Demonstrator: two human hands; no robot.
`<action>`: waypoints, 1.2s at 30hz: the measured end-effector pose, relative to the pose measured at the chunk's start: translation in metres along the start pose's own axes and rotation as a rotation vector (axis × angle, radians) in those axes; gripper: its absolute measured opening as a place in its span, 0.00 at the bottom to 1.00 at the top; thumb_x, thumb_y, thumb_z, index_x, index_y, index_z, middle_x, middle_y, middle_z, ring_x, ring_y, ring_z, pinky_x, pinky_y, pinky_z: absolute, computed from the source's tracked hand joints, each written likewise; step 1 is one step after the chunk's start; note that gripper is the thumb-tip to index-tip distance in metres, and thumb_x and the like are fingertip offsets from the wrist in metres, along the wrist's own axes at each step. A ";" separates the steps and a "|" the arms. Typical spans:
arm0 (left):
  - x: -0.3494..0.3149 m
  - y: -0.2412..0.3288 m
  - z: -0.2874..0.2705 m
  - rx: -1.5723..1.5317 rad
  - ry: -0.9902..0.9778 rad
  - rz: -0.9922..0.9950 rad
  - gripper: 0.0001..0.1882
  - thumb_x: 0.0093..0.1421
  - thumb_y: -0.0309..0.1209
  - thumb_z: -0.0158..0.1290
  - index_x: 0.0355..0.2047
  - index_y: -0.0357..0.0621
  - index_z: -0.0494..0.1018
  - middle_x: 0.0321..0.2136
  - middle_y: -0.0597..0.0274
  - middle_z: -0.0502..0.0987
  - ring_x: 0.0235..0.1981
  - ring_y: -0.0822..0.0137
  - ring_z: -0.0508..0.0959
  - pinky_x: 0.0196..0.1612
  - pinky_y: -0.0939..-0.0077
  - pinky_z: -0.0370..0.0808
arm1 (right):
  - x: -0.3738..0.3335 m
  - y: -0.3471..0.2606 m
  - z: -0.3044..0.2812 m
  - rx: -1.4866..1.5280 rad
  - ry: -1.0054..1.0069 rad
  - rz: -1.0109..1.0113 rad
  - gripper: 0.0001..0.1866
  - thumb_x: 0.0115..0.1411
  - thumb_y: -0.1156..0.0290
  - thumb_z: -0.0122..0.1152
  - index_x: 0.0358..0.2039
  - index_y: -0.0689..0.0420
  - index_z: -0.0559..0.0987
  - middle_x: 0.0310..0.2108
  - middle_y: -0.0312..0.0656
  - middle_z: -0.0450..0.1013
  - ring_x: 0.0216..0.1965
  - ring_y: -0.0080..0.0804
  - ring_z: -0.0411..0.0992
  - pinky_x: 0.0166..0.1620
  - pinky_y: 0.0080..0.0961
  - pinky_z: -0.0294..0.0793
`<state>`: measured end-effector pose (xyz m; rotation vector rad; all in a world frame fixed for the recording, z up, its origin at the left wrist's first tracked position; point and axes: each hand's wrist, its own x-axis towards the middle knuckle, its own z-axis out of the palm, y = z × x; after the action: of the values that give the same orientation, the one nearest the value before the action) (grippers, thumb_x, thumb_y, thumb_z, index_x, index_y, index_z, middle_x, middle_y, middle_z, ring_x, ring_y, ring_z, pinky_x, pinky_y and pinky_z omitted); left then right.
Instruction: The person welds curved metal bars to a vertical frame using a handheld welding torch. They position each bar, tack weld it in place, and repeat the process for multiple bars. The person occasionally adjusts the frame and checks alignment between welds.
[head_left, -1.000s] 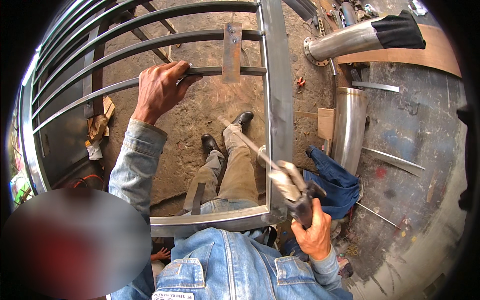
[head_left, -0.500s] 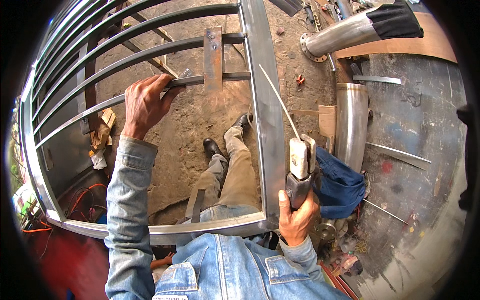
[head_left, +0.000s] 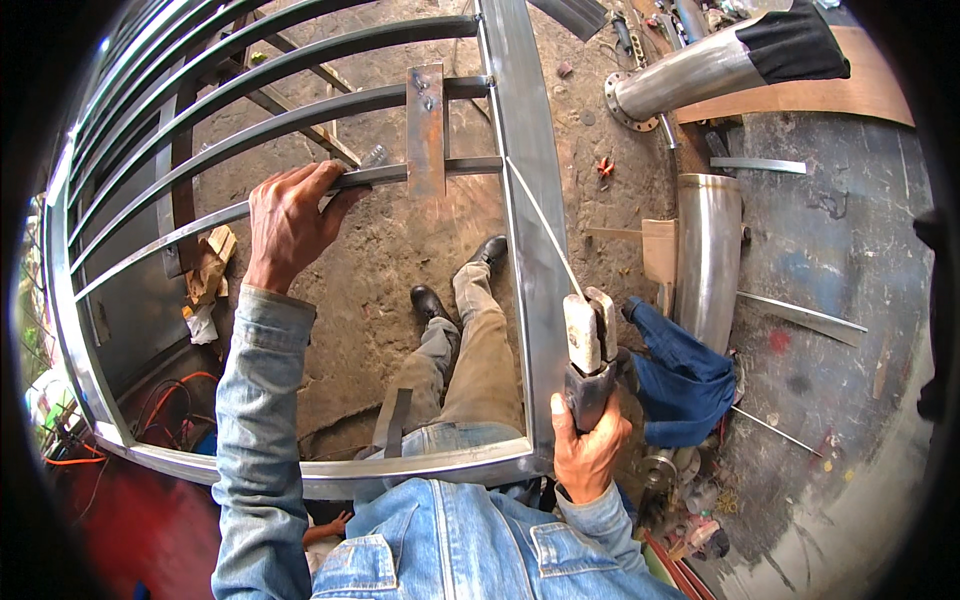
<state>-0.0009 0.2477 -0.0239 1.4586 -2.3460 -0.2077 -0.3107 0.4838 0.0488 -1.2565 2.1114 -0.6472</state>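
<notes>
My left hand point(head_left: 290, 222) is closed around the nearest bar point(head_left: 385, 174) of a metal grille frame, fingers over its top and thumb beneath. My right hand point(head_left: 588, 450) grips the black handle of a welding electrode holder point(head_left: 586, 350) with pale, worn jaws. Clamped in those jaws, a thin welding rod point(head_left: 546, 232) slants up and left. Its tip appears at the joint between the nearest bar and the wide right side rail point(head_left: 545, 330); whether it touches cannot be told. A rusty flat plate point(head_left: 426, 130) lies across the two nearest bars, right of my left hand.
Right of the frame stand a steel pipe point(head_left: 708, 260) and a flanged pipe point(head_left: 690, 75) with black cloth over its end. Blue cloth point(head_left: 680, 375) lies beside my right hand. Cables point(head_left: 165, 400) are at lower left. Another person's hand point(head_left: 328, 528) shows below the frame's near rail.
My right hand has shifted slightly left and down, bringing the rod tip from over the side rail to the bar joint. My left hand keeps its hold on the bar.
</notes>
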 end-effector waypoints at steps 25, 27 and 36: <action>0.002 0.005 -0.004 -0.011 -0.001 0.010 0.15 0.52 0.35 0.69 0.35 0.43 0.77 0.29 0.58 0.83 0.30 0.55 0.83 0.35 0.62 0.76 | -0.001 0.005 -0.002 0.003 -0.016 -0.026 0.24 0.60 0.55 0.70 0.41 0.65 0.76 0.24 0.50 0.78 0.26 0.53 0.80 0.31 0.39 0.77; 0.002 0.004 -0.004 -0.005 0.001 0.017 0.14 0.53 0.35 0.68 0.34 0.43 0.77 0.28 0.59 0.82 0.30 0.55 0.83 0.35 0.62 0.76 | -0.001 0.009 -0.003 -0.054 0.090 -0.230 0.22 0.60 0.56 0.69 0.39 0.64 0.77 0.23 0.48 0.76 0.22 0.49 0.76 0.29 0.38 0.75; 0.002 0.005 -0.004 0.020 -0.007 -0.022 0.16 0.54 0.42 0.67 0.32 0.45 0.77 0.26 0.62 0.80 0.30 0.56 0.81 0.35 0.62 0.74 | 0.021 0.023 -0.038 0.697 -0.141 0.307 0.17 0.68 0.59 0.62 0.41 0.59 0.70 0.22 0.38 0.67 0.19 0.24 0.66 0.23 0.24 0.69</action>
<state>-0.0048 0.2486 -0.0184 1.4963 -2.3447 -0.1967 -0.3589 0.4793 0.0552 -0.5611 1.6805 -1.0003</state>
